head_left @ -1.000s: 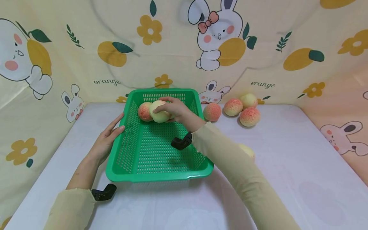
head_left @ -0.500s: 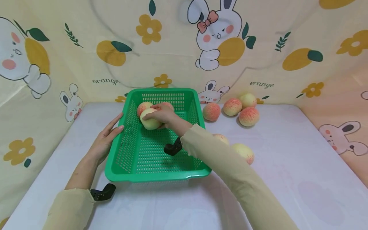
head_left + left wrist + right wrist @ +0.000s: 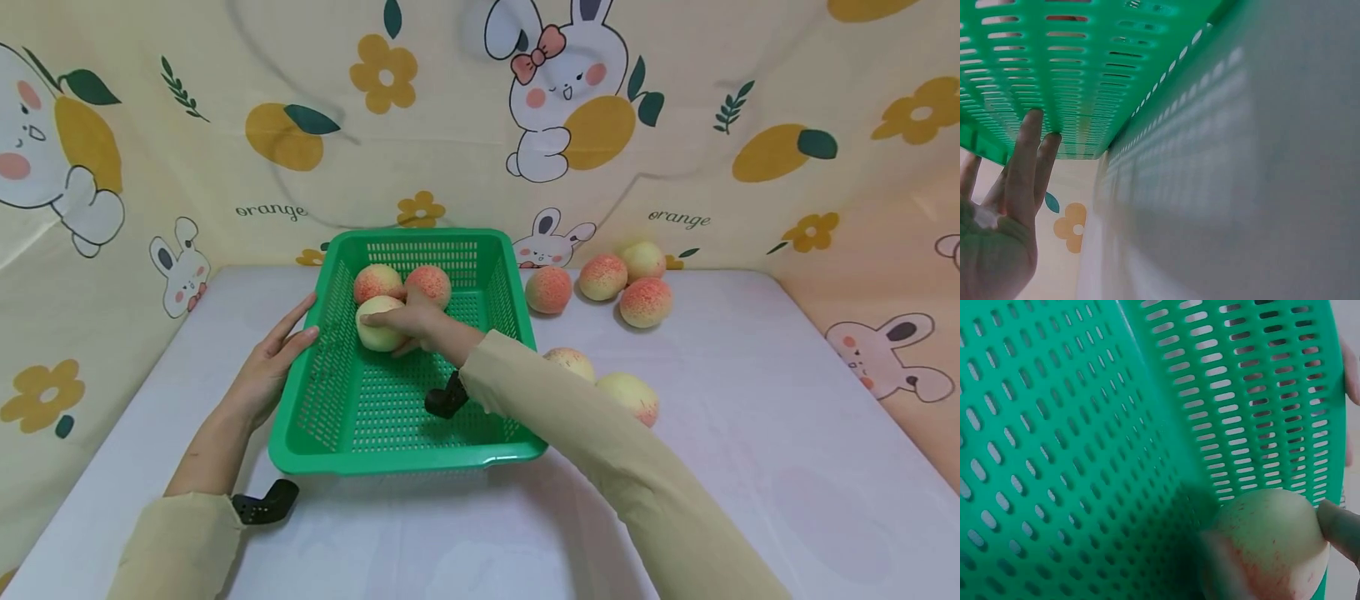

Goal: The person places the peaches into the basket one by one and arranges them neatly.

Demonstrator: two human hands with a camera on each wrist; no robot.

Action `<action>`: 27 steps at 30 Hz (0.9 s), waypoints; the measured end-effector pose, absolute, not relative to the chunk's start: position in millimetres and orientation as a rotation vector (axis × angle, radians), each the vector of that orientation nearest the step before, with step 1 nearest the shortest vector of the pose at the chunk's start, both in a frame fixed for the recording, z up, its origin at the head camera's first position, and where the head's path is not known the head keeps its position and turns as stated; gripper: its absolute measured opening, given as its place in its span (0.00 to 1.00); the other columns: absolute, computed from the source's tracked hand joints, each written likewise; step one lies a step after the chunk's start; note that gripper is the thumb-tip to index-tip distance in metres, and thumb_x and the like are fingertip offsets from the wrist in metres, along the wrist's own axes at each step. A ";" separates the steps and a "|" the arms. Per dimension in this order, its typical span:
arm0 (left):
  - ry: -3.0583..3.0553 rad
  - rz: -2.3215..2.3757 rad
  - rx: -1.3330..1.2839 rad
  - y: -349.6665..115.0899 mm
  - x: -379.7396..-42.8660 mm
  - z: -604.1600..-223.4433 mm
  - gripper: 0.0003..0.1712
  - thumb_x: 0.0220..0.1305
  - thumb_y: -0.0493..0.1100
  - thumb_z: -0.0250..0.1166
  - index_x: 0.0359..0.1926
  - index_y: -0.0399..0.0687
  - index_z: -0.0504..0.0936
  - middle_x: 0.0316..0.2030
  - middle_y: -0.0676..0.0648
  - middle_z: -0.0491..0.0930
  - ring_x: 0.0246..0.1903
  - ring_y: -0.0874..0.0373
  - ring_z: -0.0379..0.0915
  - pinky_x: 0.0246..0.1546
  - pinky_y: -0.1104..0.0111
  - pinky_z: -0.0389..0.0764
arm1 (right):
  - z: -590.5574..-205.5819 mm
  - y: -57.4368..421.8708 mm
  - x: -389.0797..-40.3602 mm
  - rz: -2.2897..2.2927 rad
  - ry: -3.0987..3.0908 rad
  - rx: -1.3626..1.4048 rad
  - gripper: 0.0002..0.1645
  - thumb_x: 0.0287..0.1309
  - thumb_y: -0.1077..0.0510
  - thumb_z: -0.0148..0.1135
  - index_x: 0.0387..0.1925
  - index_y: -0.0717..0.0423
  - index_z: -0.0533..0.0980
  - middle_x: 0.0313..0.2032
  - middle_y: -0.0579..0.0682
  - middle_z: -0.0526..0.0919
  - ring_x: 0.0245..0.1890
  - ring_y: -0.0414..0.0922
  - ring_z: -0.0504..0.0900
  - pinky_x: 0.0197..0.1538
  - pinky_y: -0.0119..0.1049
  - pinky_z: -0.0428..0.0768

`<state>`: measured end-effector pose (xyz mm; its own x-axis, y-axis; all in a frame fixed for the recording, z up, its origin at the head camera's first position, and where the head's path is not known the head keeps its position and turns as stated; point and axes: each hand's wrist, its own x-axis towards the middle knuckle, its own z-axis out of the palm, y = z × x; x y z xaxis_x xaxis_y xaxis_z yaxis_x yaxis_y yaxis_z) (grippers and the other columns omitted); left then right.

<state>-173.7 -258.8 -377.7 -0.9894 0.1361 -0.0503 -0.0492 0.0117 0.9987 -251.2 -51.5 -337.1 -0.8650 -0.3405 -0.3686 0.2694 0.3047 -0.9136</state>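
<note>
In the head view my right hand grips a pale yellow peach low in the left part of a green plastic basket. In the right wrist view this peach shows red specks, with fingers at either side, close to the perforated wall. Just behind it in the basket sit two redder peaches, one at the left and one at the right. My left hand touches the basket's left side, thumb at the rim. Straight fingers lie against the outer wall in the left wrist view.
Several peaches stand at the back, right of the basket. Two paler peaches lie nearer, partly behind the right sleeve. A white-covered table meets a printed cloth backdrop at the rear.
My right hand has carried the pale peach left and nearer within the basket, uncovering the redder peach at the right. My left hand keeps its place on the basket.
</note>
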 end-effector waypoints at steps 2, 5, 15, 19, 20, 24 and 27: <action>2.126 2.125 0.096 -259.2 -173.4 -377.5 0.34 0.71 0.53 0.54 0.74 0.71 0.52 0.48 0.59 0.77 0.40 0.66 0.81 0.37 0.71 0.84 | -338.3 -51.9 -251.2 -1.604 2.060 -0.071 0.40 0.57 0.55 0.67 0.65 0.59 0.58 0.61 0.59 0.64 0.52 0.58 0.76 0.44 0.52 0.83; 2.110 2.136 0.091 -259.5 -172.9 -377.7 0.34 0.71 0.53 0.53 0.74 0.71 0.52 0.49 0.58 0.77 0.40 0.66 0.81 0.37 0.71 0.84 | -338.6 -51.8 -251.7 -1.570 2.035 -0.089 0.38 0.58 0.55 0.67 0.64 0.61 0.60 0.58 0.59 0.67 0.50 0.57 0.78 0.43 0.49 0.84; 2.111 2.126 0.085 -256.9 -172.4 -375.0 0.35 0.71 0.53 0.54 0.74 0.70 0.51 0.48 0.58 0.77 0.40 0.65 0.81 0.37 0.70 0.84 | -323.8 -44.4 -256.1 -1.415 2.044 -0.114 0.39 0.59 0.57 0.65 0.68 0.60 0.60 0.66 0.57 0.65 0.65 0.54 0.67 0.54 0.47 0.80; 2.110 2.130 0.086 -257.4 -171.9 -375.1 0.35 0.72 0.53 0.53 0.74 0.70 0.51 0.48 0.58 0.76 0.40 0.66 0.81 0.37 0.70 0.84 | -316.6 -41.9 -254.2 -1.385 2.050 -0.155 0.42 0.59 0.57 0.65 0.70 0.60 0.58 0.69 0.56 0.61 0.66 0.54 0.66 0.58 0.48 0.77; 2.115 2.127 0.082 -257.4 -172.2 -375.5 0.34 0.71 0.53 0.54 0.74 0.71 0.51 0.48 0.58 0.76 0.40 0.66 0.81 0.37 0.70 0.84 | -314.6 -40.6 -253.6 -1.381 2.045 -0.168 0.42 0.60 0.57 0.65 0.70 0.60 0.57 0.70 0.55 0.60 0.67 0.53 0.65 0.59 0.49 0.76; 2.129 2.123 0.075 -257.7 -173.4 -377.0 0.34 0.71 0.54 0.54 0.74 0.72 0.52 0.49 0.57 0.75 0.40 0.66 0.81 0.37 0.70 0.84 | -305.8 -32.9 -251.4 -1.381 2.010 -0.237 0.41 0.61 0.59 0.63 0.71 0.59 0.56 0.72 0.52 0.56 0.70 0.51 0.61 0.63 0.49 0.73; 2.136 2.120 0.068 -258.4 -173.6 -377.7 0.34 0.71 0.55 0.54 0.73 0.73 0.52 0.50 0.57 0.74 0.40 0.67 0.81 0.38 0.70 0.84 | -298.9 -25.7 -250.0 -1.407 1.975 -0.288 0.38 0.62 0.60 0.61 0.70 0.59 0.58 0.71 0.52 0.59 0.70 0.49 0.61 0.66 0.49 0.69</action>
